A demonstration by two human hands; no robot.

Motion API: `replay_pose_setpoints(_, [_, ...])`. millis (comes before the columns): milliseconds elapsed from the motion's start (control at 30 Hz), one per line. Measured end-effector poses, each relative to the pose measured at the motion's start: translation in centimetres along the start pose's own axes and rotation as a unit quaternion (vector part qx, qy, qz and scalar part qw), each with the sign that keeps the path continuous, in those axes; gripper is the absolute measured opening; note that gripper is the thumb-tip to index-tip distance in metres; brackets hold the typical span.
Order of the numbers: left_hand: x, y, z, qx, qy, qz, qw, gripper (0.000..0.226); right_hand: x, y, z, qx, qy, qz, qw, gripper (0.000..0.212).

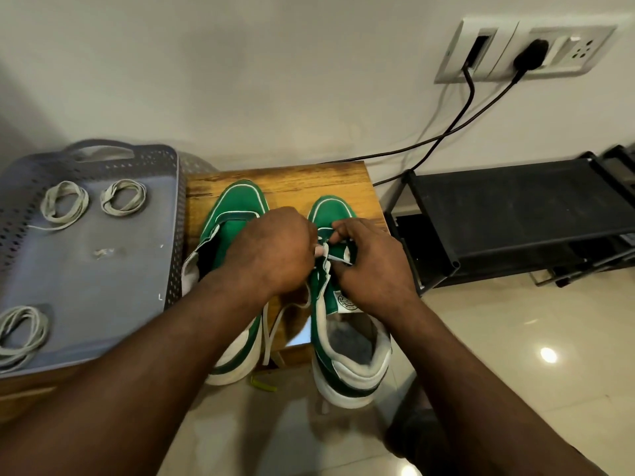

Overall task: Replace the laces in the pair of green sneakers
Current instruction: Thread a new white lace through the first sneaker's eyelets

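Over right shoe (347, 300): left hand (275, 249) and right hand (372, 266) both pinch lace (327, 269) (contact partly hidden). Risk: lace slips out if either pinch loosens.

A grey perforated plastic tray (113, 286) sits just left of a brown wooden stool (299, 180); a black slatted shoe rack (515, 201) stands right, under a white wall socket panel (570, 53) trailing black cables (460, 125)

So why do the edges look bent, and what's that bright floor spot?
Head view: the wide lens bows the sockets and rack; the spot is light glaring off glossy floor; the tray is blurred, the lace pinched by left hand and right hand sharper.
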State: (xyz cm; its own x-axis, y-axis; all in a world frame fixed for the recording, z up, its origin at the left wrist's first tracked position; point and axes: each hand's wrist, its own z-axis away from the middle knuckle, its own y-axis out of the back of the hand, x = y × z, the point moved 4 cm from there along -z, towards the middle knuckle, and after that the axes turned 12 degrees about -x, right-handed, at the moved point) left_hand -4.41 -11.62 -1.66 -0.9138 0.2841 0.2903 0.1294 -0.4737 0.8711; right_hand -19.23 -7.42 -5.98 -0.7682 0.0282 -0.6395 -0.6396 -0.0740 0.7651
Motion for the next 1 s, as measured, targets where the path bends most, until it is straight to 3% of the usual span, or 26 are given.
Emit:
replay_pose_setpoints(67, [0.0, 0.7, -0.1, 0.009, -0.019, 0.103, 0.994, 0.019, 0.1, 0.0, 0.0, -0.002, -0.004, -0.002, 1.000, 0.037])
replay_pose_setpoints(133, [0.3, 2.1, 0.4, 0.032, -0.045, 0.322, 0.945, 0.023, 0.2, 0.1, 0.0, -0.006, -0.008, -0.007, 1.000, 0.038])
replay_pose_setpoints(200, [0.3, 3.4, 1.1, 0.058, -0.062, 0.572, 0.816, 0.026, 0.3, 0.1, -0.1, -0.007, -0.007, -0.015, 1.000, 0.038])
replay_pose_setpoints(233, [0.2, 4.1, 1.4, 0.071, -0.070, 0.649, 0.754, 0.028, 0.3, 0.1, 0.0, -0.007, -0.005, -0.018, 1.000, 0.039])
replay_pose_setpoints(267, [-0.2, 4.6, 1.5, 0.090, -0.071, 0.690, 0.714, 0.030, 0.3, 0.1, 0.0, -0.005, -0.004, -0.020, 1.000, 0.040])
replay_pose_setpoints(300, [-0.8, 5.0, 1.6, 0.114, -0.059, 0.694, 0.708, 0.032, 0.3, 0.1, 0.0, -0.005, -0.002, -0.021, 1.000, 0.041])
replay_pose_setpoints(333, [-1.5, 5.3, 1.6, 0.141, -0.031, 0.650, 0.746, 0.034, 0.3, 0.0, -0.1, -0.004, 0.000, -0.022, 1.000, 0.041])
replay_pose_setpoints(400, [-2.3, 5.4, 1.3, 0.165, 0.027, 0.450, 0.877, 0.035, 0.3, 0.0, -0.1, -0.002, 0.001, -0.024, 1.000, 0.041])
replay_pose_setpoints(467, [-2.2, 4.4, 1.1, 0.116, 0.042, 0.250, 0.960, 0.036, 0.3, -0.1, -0.2, -0.001, -0.004, -0.026, 1.000, 0.042])
replay_pose_setpoints(567, [-1.2, 1.9, 0.8, -0.003, 0.015, 0.056, 0.998, 0.019, 0.4, 0.0, -0.2, -0.004, -0.004, -0.042, 0.999, 0.044])
replay_pose_setpoints(700, [-0.1, 0.4, 0.3, 0.013, -0.005, -0.018, 1.000, 0.011, 0.7, 0.2, -0.1, -0.010, 0.000, -0.060, 0.998, 0.045])
replay_pose_setpoints(767, [0.3, 0.0, -0.2, 0.018, -0.022, 0.015, 0.999, 0.011, 0.7, 0.3, -0.1, -0.008, -0.001, -0.059, 0.998, 0.045])
replay_pose_setpoints(833, [0.5, 0.5, -0.2, 0.017, -0.044, 0.134, 0.990, 0.016, 0.7, 0.3, 0.0, -0.006, -0.007, -0.053, 0.999, 0.046])
replay_pose_setpoints(867, [0.7, 1.1, 0.1, 0.021, -0.048, 0.242, 0.969, 0.019, 0.7, 0.3, 0.0, -0.007, -0.011, -0.052, 0.999, 0.047])
replay_pose_setpoints(933, [0.8, 2.5, 0.8, 0.054, -0.046, 0.477, 0.876, 0.023, 0.8, 0.4, -0.1, -0.006, -0.015, -0.053, 0.998, 0.047])
replay_pose_setpoints(1000, [0.3, 3.8, 1.4, 0.122, -0.032, 0.588, 0.799, 0.026, 0.9, 0.4, -0.2, 0.000, -0.017, -0.057, 0.998, 0.046])
